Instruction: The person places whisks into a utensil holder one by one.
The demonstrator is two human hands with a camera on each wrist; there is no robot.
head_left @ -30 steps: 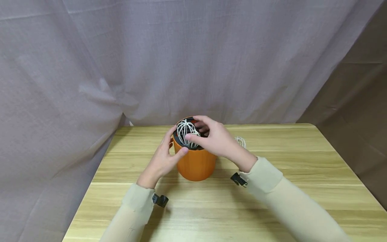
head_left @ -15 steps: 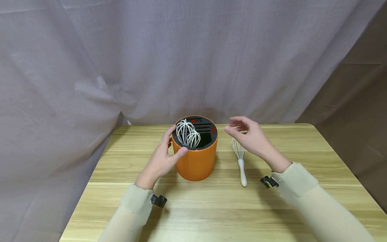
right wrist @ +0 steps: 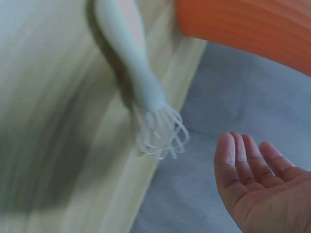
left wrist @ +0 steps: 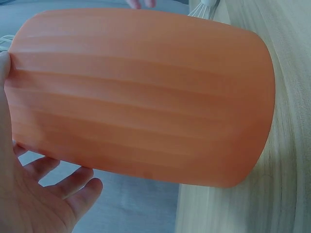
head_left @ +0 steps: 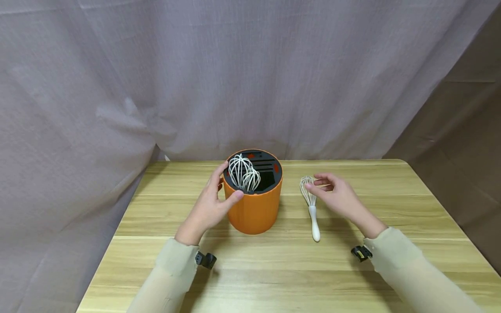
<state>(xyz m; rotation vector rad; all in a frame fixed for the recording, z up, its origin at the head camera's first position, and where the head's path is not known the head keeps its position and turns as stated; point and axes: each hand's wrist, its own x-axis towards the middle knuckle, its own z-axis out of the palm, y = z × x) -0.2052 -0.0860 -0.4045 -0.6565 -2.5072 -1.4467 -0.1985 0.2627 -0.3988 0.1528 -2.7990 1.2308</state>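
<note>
An orange utensil holder point(head_left: 253, 213) with a black slotted top stands upright on the table. My left hand point(head_left: 207, 208) holds its left side near the rim, thumb toward the front and fingers round the back. Two white whisks, a larger one point(head_left: 238, 168) and a smaller one point(head_left: 252, 179), stand in the holder, wire heads up and handles hidden inside. To the right of it lies another white whisk point(head_left: 314, 224), its wire head pointing away. My right hand point(head_left: 339, 198) hovers at that whisk's wire head with nothing in its grasp; its fingers point(right wrist: 238, 155) are loosely bent in the right wrist view.
The pale wooden table point(head_left: 250, 278) carries the holder and the loose whisk. Behind it hangs a grey curtain point(head_left: 250, 78), close to the table's back edge. Small black cameras point(head_left: 205, 259) are worn at both wrists.
My right hand has left the whisks at the holder's top, moved right, then lowered toward the loose whisk's wire head. My left hand has stayed at the holder.
</note>
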